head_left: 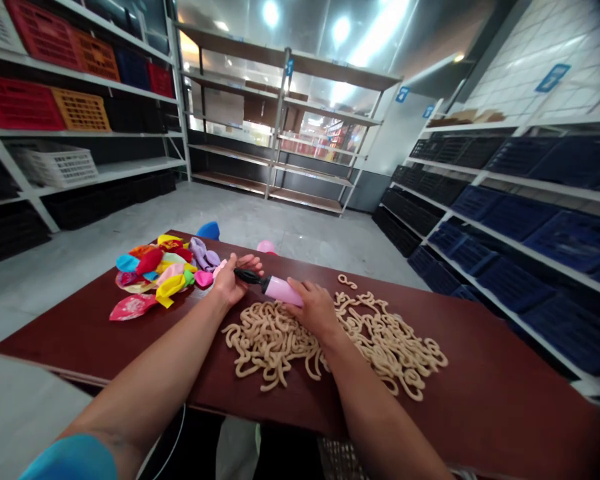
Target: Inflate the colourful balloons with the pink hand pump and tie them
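A pink hand pump [281,290] with a black nozzle end lies across between my hands, just above the dark red table [480,400]. My right hand [316,311] is wrapped round the pump's pink barrel. My left hand [234,277] is closed on the black end of the pump. Left of it lies a heap of flat, uninflated balloons [157,273] in several colours. Under and around my right hand spreads a pile of beige curly hook-shaped pieces [330,340].
Inflated balloons, one blue [209,231] and one pink [266,247], show beyond the table's far edge. Shelving with red and orange crates [45,73] stands left, shelves of dark blue crates [530,213] right, bare shelves [280,133] at the back. Grey floor lies between.
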`<action>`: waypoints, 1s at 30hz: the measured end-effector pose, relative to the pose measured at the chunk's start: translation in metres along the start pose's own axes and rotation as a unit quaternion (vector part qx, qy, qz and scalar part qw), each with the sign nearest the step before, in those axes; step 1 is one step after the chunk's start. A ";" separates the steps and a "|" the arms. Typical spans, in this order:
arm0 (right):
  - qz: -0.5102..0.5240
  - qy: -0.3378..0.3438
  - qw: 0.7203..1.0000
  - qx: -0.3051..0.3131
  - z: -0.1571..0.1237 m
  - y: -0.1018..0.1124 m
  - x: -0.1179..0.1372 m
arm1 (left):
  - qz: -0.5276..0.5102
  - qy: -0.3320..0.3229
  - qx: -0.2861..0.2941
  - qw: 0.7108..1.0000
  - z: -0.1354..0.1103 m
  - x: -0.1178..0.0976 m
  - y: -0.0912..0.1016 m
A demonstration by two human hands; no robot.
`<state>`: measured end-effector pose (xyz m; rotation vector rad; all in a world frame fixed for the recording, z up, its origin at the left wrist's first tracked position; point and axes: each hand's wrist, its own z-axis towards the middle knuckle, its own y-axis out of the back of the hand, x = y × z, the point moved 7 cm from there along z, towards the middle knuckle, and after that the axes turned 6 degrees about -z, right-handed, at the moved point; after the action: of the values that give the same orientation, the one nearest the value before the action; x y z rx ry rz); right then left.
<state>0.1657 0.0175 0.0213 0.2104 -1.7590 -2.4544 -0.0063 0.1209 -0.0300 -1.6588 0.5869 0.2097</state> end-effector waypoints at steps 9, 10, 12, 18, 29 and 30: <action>0.055 -0.037 0.997 -0.034 -0.001 -0.005 -0.011 | 0.023 -0.047 -0.036 0.998 -0.007 -0.008 -0.017; 0.056 -0.052 0.997 -0.028 0.000 -0.007 -0.015 | 0.029 -0.056 -0.028 0.998 -0.008 -0.010 -0.024; 0.056 -0.086 0.995 -0.014 0.000 -0.011 -0.022 | 0.040 -0.073 -0.013 0.996 -0.011 -0.013 -0.041; 0.085 -0.123 0.989 -0.015 0.000 -0.014 -0.033 | 0.074 -0.095 0.008 0.993 -0.025 -0.014 -0.086; 0.097 -0.151 0.983 -0.051 0.000 0.001 -0.043 | 0.162 -0.153 -0.002 0.975 -0.023 -0.076 -0.153; 0.101 -0.151 0.982 -0.054 0.000 0.001 -0.043 | 0.171 -0.157 0.004 0.973 -0.023 -0.083 -0.159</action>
<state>0.2080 0.0249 0.0243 -0.3515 -1.6463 -2.5233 -0.0035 0.1309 0.1509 -1.4696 0.6254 0.7063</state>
